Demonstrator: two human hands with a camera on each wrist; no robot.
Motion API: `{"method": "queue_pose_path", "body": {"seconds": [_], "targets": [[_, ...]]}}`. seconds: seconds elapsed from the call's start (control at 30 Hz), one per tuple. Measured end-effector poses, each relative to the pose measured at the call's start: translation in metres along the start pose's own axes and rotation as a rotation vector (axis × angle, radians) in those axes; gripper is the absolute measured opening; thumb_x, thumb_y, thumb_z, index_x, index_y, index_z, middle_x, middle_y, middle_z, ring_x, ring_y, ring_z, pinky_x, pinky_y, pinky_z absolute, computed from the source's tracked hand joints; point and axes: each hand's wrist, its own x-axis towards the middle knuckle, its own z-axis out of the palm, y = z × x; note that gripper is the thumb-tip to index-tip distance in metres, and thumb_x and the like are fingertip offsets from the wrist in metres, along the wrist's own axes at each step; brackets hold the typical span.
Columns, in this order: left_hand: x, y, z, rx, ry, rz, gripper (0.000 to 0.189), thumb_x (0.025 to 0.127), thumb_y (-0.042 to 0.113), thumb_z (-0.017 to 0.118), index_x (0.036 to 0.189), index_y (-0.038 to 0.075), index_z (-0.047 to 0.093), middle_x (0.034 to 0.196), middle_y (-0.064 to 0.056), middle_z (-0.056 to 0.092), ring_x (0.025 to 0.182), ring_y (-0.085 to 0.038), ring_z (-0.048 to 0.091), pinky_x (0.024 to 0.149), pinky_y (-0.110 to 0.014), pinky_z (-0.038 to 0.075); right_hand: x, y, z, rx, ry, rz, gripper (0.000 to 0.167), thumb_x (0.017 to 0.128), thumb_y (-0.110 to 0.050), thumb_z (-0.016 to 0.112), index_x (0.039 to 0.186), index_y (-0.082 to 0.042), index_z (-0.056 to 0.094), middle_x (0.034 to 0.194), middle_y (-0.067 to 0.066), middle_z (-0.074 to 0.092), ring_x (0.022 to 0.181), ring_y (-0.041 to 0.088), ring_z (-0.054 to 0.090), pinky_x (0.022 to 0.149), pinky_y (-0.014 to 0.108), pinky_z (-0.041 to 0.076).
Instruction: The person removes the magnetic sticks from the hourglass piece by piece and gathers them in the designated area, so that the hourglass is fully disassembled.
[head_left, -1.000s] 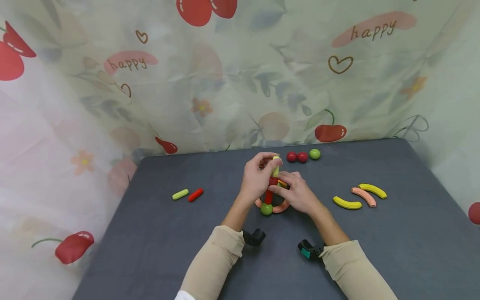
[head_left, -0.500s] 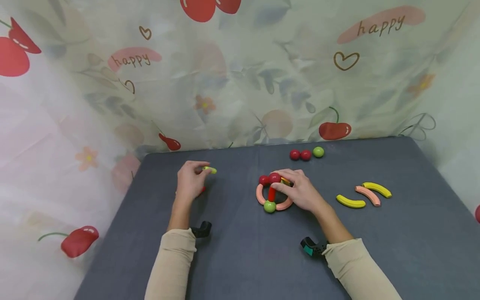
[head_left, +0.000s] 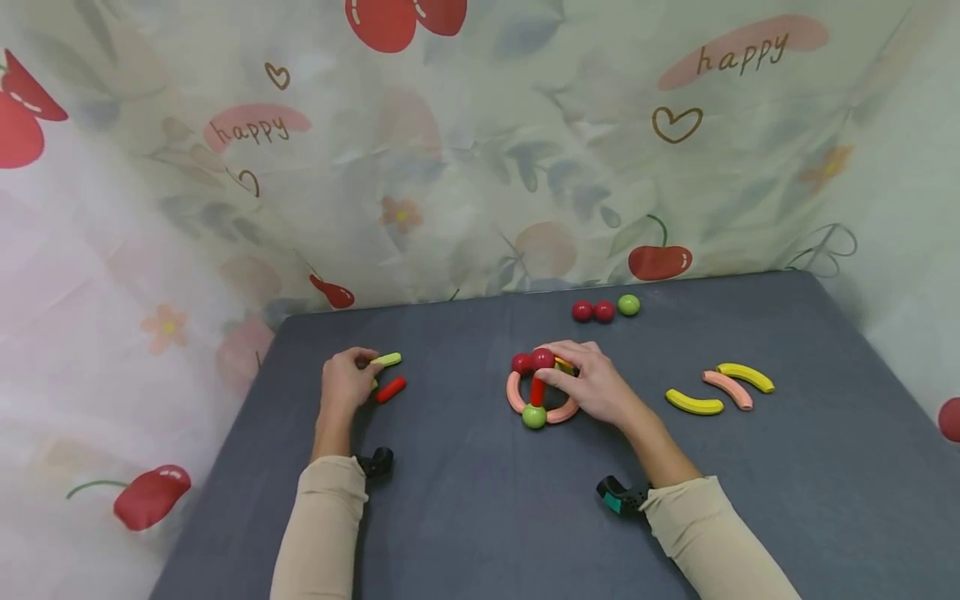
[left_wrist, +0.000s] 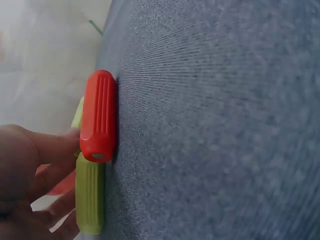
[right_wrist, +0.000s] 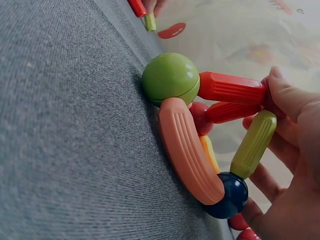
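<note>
At the left of the table, my left hand [head_left: 347, 385] pinches a yellow-green magnetic rod [head_left: 387, 359]. Another green rod [left_wrist: 90, 195] and a red rod [left_wrist: 99, 117] lie right by its fingers on the cloth. My right hand [head_left: 592, 383] holds the top red ball [head_left: 542, 359] of a magnetic-rod frame between thumb and fingers. From that ball, red rods [right_wrist: 232, 87] and a green rod [right_wrist: 254, 144] slope down to a base ring. Curved pink rods [right_wrist: 187, 150], a green ball [right_wrist: 171, 77], a dark blue ball [right_wrist: 232, 196] and another red ball [head_left: 521, 363] form part of the ring.
Two loose red balls [head_left: 582, 311] and a green ball [head_left: 628, 305] sit near the table's back edge. To the right lie yellow curved rods [head_left: 694, 402] and a pink curved rod [head_left: 727, 389]. A printed curtain [head_left: 450, 167] hangs behind the grey table [head_left: 465, 500].
My left hand has moved away from the top of the frame, leftward and down to the loose rods, carrying the yellow-green rod. My right hand stays on the top red ball.
</note>
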Motion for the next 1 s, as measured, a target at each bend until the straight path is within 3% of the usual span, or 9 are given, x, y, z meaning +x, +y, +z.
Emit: {"method": "queue_pose_path", "body": {"seconds": [0.13,0.23,0.3,0.4,0.53,0.67,0.77,0.87,1.0], "targets": [[-0.008,0.008,0.000,-0.081,0.054,0.030,0.034,0.099,0.021,0.067,0.131,0.010,0.068,0.135,-0.017,0.063,0.126,-0.037,0.056,0.106,-0.053,0.047,0.001,-0.002,0.001,-0.003,-0.008,-0.005,0.045,0.097,-0.047,0.067,0.136,-0.026,0.066,0.142,0.002,0.063,0.123,0.027,0.047,0.100,0.052,0.046],[-0.021,0.034,0.001,-0.192,0.079,0.091,0.035,0.099,0.022,0.066,0.133,0.012,0.066,0.138,-0.014,0.058,0.129,-0.035,0.055,0.106,-0.053,0.047,0.001,-0.004,0.000,-0.012,-0.010,-0.006,0.043,0.097,-0.045,0.068,0.136,-0.026,0.066,0.140,0.001,0.064,0.121,0.027,0.048,0.100,0.050,0.044],[-0.032,0.055,0.006,-0.244,0.065,0.156,0.032,0.099,0.022,0.067,0.131,0.014,0.067,0.133,-0.011,0.061,0.121,-0.031,0.060,0.098,-0.050,0.052,0.001,-0.006,-0.002,-0.024,-0.008,-0.007,0.043,0.097,-0.043,0.069,0.135,-0.025,0.066,0.136,0.000,0.065,0.120,0.026,0.047,0.100,0.049,0.040],[-0.049,0.084,0.024,-0.294,0.001,0.253,0.028,0.097,0.021,0.070,0.126,0.017,0.070,0.125,-0.006,0.065,0.104,-0.024,0.066,0.081,-0.040,0.056,0.000,-0.011,-0.003,-0.073,0.003,-0.027,0.048,0.096,-0.041,0.071,0.139,-0.021,0.062,0.135,0.003,0.065,0.121,0.028,0.046,0.099,0.051,0.034],[-0.065,0.112,0.059,-0.323,-0.143,0.344,0.029,0.096,0.019,0.072,0.125,0.019,0.070,0.121,-0.003,0.070,0.081,-0.018,0.062,0.065,-0.030,0.052,-0.003,-0.020,-0.003,-0.149,0.036,-0.070,0.058,0.093,-0.034,0.075,0.146,-0.017,0.057,0.137,0.007,0.064,0.118,0.030,0.046,0.098,0.052,0.034],[-0.075,0.131,0.089,-0.376,-0.330,0.382,0.038,0.097,0.016,0.070,0.134,0.021,0.064,0.129,-0.001,0.068,0.066,-0.018,0.064,0.060,-0.027,0.053,-0.005,-0.028,0.000,-0.191,0.060,-0.125,0.060,0.091,-0.023,0.078,0.146,-0.014,0.056,0.137,0.009,0.064,0.107,0.028,0.047,0.096,0.051,0.039],[-0.078,0.139,0.101,-0.429,-0.431,0.376,0.041,0.098,0.011,0.067,0.138,0.020,0.061,0.118,-0.007,0.071,0.059,-0.022,0.067,0.056,-0.028,0.056,-0.007,-0.032,0.004,-0.205,0.064,-0.159,0.058,0.092,-0.017,0.077,0.147,-0.013,0.056,0.135,0.010,0.063,0.109,0.029,0.051,0.099,0.051,0.041],[-0.080,0.142,0.107,-0.449,-0.435,0.359,0.037,0.097,0.008,0.065,0.134,0.018,0.064,0.097,-0.010,0.071,0.051,-0.024,0.064,0.050,-0.029,0.056,-0.008,-0.034,0.008,-0.201,0.066,-0.176,0.053,0.095,-0.013,0.073,0.145,-0.011,0.056,0.133,0.011,0.061,0.111,0.027,0.056,0.099,0.048,0.047],[-0.081,0.140,0.112,-0.459,-0.387,0.340,0.031,0.098,0.010,0.066,0.128,0.017,0.068,0.082,-0.008,0.068,0.046,-0.024,0.062,0.047,-0.028,0.054,-0.009,-0.036,0.009,-0.191,0.073,-0.168,0.045,0.096,-0.010,0.070,0.140,-0.011,0.060,0.128,0.008,0.060,0.095,0.019,0.059,0.083,0.036,0.054]]}}
